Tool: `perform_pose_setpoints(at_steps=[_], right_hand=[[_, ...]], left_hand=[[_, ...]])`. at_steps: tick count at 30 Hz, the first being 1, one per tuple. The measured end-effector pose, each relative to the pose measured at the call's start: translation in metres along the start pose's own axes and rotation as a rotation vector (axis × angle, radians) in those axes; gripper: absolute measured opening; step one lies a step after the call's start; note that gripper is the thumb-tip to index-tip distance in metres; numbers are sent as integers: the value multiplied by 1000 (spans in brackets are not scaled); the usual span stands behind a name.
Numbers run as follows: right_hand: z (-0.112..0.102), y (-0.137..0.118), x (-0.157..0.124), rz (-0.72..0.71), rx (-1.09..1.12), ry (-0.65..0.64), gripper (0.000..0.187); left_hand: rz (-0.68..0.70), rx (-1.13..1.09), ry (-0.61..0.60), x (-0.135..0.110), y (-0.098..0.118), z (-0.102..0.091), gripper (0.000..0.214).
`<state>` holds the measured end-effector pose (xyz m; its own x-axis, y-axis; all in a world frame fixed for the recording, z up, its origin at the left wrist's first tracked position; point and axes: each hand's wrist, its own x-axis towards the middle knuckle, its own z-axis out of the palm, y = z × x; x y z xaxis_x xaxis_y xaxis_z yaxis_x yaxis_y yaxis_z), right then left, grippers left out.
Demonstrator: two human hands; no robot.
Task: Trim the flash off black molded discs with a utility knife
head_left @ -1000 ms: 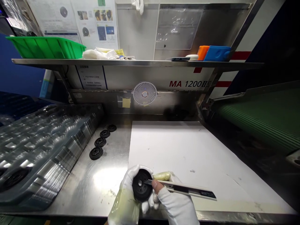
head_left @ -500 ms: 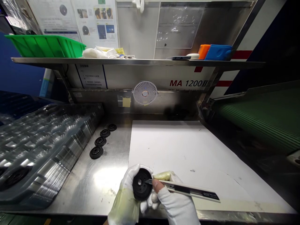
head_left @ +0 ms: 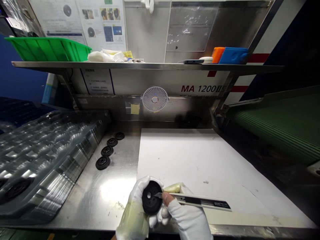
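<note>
We hold both white-gloved hands close together, low in view. Our left hand (head_left: 137, 196) is cupped, its fingers (head_left: 157, 220) curling round from below, a translucent sleeve (head_left: 131, 224) over the wrist. Our right hand (head_left: 190, 220) is closed, its thumb (head_left: 167, 198) pressing forward.

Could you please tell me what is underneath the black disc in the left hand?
Beneath the black disc is the gloved left hand, its fingers curled under the rim. The disc's underside is covered by them and cannot be seen.
</note>
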<state>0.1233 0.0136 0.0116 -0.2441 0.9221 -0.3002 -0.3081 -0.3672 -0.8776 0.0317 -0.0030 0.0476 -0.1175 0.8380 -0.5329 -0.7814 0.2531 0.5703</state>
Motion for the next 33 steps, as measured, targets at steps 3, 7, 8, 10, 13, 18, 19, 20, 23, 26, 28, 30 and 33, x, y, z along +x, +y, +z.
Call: perform_pose_setpoints(at_steps=[3, 7, 8, 10, 13, 18, 19, 20, 23, 26, 28, 30, 33], right_hand=[[0, -4, -1, -20, 1, -28, 44], [1, -8, -3, 22, 24, -25, 45], [2, -8, -4, 23, 37, -17, 44], [4, -9, -7, 5, 53, 6, 42], [6, -10, -9, -21, 41, 32, 41], [3, -5, -6, 22, 6, 8, 46], [1, -3, -5, 32, -4, -2, 47], [0, -2, -3, 40, -13, -9, 48], [-2, 1, -1, 56, -22, -4, 50], [0, 1, -3, 58, -1, 25, 50], [1, -1, -4, 43, 5, 36, 49], [1, -2, -5, 29, -2, 30, 49], [0, -4, -6, 43, -6, 13, 48]], left_hand=[[7, 5, -11, 0, -3, 0, 30], [12, 21, -8, 1, -4, -1, 30], [9, 21, -13, 1, -4, -1, 30], [-11, 20, -44, 2, -4, -3, 34], [-18, 14, -66, 4, -4, -5, 38], [-3, 16, -10, 3, -3, -3, 33], [-7, 16, -4, 3, -3, -2, 32], [-9, 16, -3, 3, -3, -2, 33], [-19, 19, -24, 2, -3, -1, 38], [-30, 11, -22, 1, -3, -1, 41], [-30, 11, -23, 1, -3, -1, 41], [-9, 19, -15, 2, -3, -1, 39], [10, 22, -7, 2, -4, -1, 38]])
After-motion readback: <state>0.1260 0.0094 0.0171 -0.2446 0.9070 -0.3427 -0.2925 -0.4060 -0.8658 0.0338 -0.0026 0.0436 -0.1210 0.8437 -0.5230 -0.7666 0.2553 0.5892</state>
